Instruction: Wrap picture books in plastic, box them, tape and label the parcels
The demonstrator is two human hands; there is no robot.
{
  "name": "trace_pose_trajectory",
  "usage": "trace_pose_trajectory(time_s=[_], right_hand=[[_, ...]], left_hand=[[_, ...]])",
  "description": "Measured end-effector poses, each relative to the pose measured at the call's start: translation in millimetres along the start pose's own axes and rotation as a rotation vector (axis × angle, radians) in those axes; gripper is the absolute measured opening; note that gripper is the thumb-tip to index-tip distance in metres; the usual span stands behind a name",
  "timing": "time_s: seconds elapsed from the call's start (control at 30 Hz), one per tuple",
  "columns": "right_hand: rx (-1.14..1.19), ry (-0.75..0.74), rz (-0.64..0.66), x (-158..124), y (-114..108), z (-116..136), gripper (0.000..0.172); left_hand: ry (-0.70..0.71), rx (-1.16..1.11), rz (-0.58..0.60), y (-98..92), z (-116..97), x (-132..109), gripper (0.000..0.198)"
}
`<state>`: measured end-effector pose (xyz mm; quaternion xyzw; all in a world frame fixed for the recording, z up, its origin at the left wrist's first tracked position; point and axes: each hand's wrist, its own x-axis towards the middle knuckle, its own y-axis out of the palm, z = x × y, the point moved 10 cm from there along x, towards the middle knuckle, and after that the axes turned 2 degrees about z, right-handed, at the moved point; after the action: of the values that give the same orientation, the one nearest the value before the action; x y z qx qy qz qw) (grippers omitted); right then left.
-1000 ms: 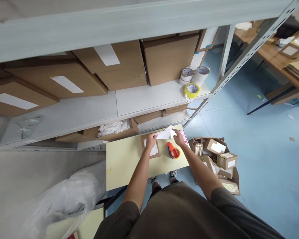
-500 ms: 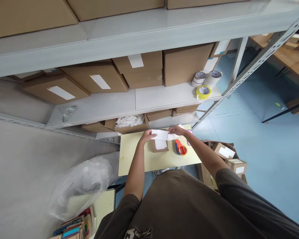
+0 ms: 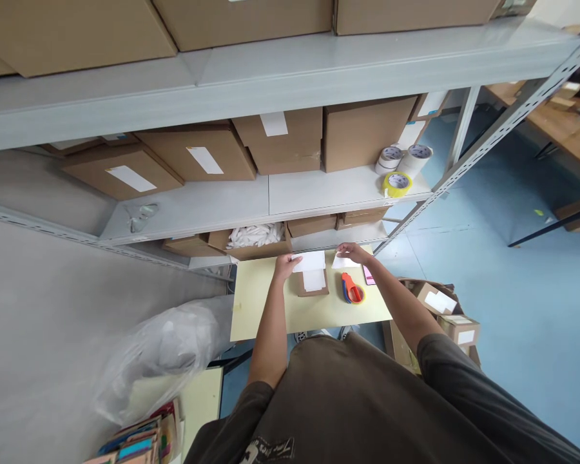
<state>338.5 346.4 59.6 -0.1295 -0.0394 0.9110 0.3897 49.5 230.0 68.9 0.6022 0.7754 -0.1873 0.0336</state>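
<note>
Over the small box (image 3: pixel 314 292), the left hand (image 3: pixel 285 265) pinches a white slip (image 3: pixel 311 260) by its edge, probably for flatness; rightward of the box, the right hand (image 3: pixel 352 252) grips a second paper (image 3: pixel 343 262)

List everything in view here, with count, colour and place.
Table: 1, pale yellow, centre
Box: 1, brown, table
Label: 1, white, box
Left paper: 1, white, at box
Right paper: 1, white, over table
Dispenser: 1, orange and blue, table
Phone-like thing: 1, pink, table
Rack: 1, grey, beyond table
Cartons: several, brown, rack
Tape roll: 1, yellow, rack
Other rolls: several, white, rack
Pile: 1, white, in open box
Small item: 1, clear, rack
Bag: 1, clear, left
Stack: 1, mixed colours, lower left
Floor: 1, blue, right
Floor carton: 1, brown, floor
Parcels: several, brown, floor carton
Wooden table: 1, brown, upper right
Shirt: 1, dark, bottom
Left hand: 1, bare, gripping left paper
Right hand: 1, bare, at right paper
</note>
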Motion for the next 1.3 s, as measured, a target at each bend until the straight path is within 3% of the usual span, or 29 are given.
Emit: trace_pose_trajectory(time_s=[0.13, 0.23, 0.33, 0.47, 0.67, 0.73, 0.83, 0.93, 1.0, 1.13, 1.3], right_hand=[[-0.04, -0.048, 0.004, -3, 7, 0, 0.032], [-0.093, -0.052, -0.127, -6, 3, -1, 0.023], [-0.067, -0.028, -0.216, -13, 8, -2, 0.023], [-0.022, -0.01, -0.188, -25, 42, 9, 0.03], [0.037, -0.026, -0.122, -40, 111, 33, 0.042], [0.012, -0.026, -0.146, -44, 119, 40, 0.042], [-0.161, -0.026, -0.15, -53, 117, 55, 0.038], [-0.429, 0.007, -0.009, -61, 117, 71, 0.028], [-0.598, 0.035, 0.094, -66, 119, 80, 0.021], [-0.828, 0.034, 0.218, -70, 126, 99, 0.02], [-0.913, 0.016, 0.271, -68, 132, 111, 0.021]], left_hand=[[-0.003, -0.13, -0.121, -9.6, 6, -1, 0.045], [-0.084, -0.227, -0.274, -19.3, 23, -9, 0.051], [-0.164, -0.272, -0.331, -17.5, 40, -21, 0.058], [-0.187, -0.302, -0.191, 7.0, 42, -37, 0.06], [-0.17, -0.411, 0.044, 48.8, 29, -68, 0.057], [-0.16, -0.387, 0.104, 55.1, 27, -77, 0.058], [-0.085, -0.263, 0.092, 41.5, 16, -83, 0.056], [0.078, -0.162, -0.017, 7.1, -15, -80, 0.052], [0.165, -0.088, 0.014, -4.9, -41, -77, 0.048], [0.209, 0.043, 0.21, -2.4, -75, -73, 0.037], [0.165, 0.107, 0.321, 4.4, -76, -80, 0.034]])
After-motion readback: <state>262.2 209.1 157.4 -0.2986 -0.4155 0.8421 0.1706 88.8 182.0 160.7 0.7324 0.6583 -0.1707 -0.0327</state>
